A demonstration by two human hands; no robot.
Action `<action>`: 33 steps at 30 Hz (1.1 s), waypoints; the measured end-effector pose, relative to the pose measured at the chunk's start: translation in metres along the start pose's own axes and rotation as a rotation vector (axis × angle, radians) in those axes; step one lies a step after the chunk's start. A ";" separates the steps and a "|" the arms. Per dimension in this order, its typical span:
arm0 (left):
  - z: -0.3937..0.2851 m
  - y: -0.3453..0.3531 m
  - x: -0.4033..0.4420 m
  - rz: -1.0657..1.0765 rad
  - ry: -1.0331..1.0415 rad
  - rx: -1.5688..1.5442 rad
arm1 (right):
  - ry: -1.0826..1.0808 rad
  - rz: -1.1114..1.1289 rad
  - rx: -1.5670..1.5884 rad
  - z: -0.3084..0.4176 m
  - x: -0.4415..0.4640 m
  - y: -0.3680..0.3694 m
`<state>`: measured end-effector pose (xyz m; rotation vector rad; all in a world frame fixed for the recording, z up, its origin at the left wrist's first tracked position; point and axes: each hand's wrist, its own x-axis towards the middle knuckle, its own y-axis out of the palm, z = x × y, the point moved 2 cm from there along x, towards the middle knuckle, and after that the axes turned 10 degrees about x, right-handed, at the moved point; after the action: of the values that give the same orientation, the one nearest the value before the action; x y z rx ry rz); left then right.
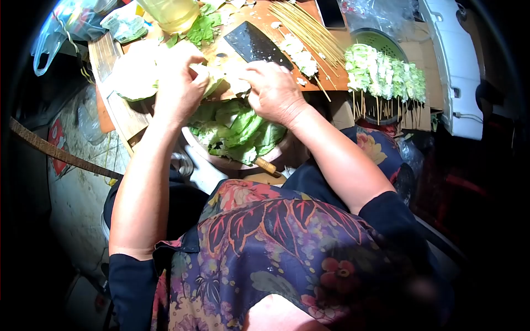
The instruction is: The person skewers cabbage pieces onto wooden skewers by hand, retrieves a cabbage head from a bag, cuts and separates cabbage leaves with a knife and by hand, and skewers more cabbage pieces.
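The left grip [185, 83] and the right grip [276, 91] face each other above the near edge of the counter [248, 15], and a pale leaf piece [236, 83] sits in the gap between them, right at the right fingertips. The right grip pinches that piece, its fingers curled down over it; the left has thumb and forefinger drawn close together beside pale leaf, though under such glare I can't tell whether it holds any. Just beyond the left wrist, a cabbage [132, 77] rests on the counter, rounded and so brightly lit that its surface washes out to white. Directly below the two grips, a round bowl [212, 160] is heaped with loose green leaves [234, 129], thin, crinkled and ruffled at the edges, with a ridged wooden handle [266, 165] poking out at the near side. Past the right grip lies a broad dark blade [251, 43], flat and flecked with pale scraps. Next to it are a skewer of pale leaf [301, 58] and a sheaf of slim, straight bamboo sticks [306, 27]. Farther right, finished-looking skewers [383, 74] lie packed side by side against a perforated green colander [378, 38], leaf folded into frilly bundles, bare stick ends pointing toward the person.
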<state>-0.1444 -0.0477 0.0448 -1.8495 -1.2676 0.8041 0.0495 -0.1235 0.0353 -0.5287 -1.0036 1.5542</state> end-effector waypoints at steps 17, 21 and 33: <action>-0.017 0.097 0.019 0.113 -0.148 0.042 | 0.732 0.003 0.469 -0.015 -0.039 -0.028; -0.019 0.094 0.020 0.184 -0.231 -0.030 | 0.742 0.010 0.699 0.005 -0.054 -0.021; -0.035 0.078 0.019 0.215 -0.221 0.070 | 0.819 0.075 0.811 0.003 -0.064 -0.010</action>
<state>-0.0720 -0.0559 -0.0045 -1.9019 -1.1678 1.1821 0.0680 -0.1857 0.0330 -0.5358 0.2773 1.4488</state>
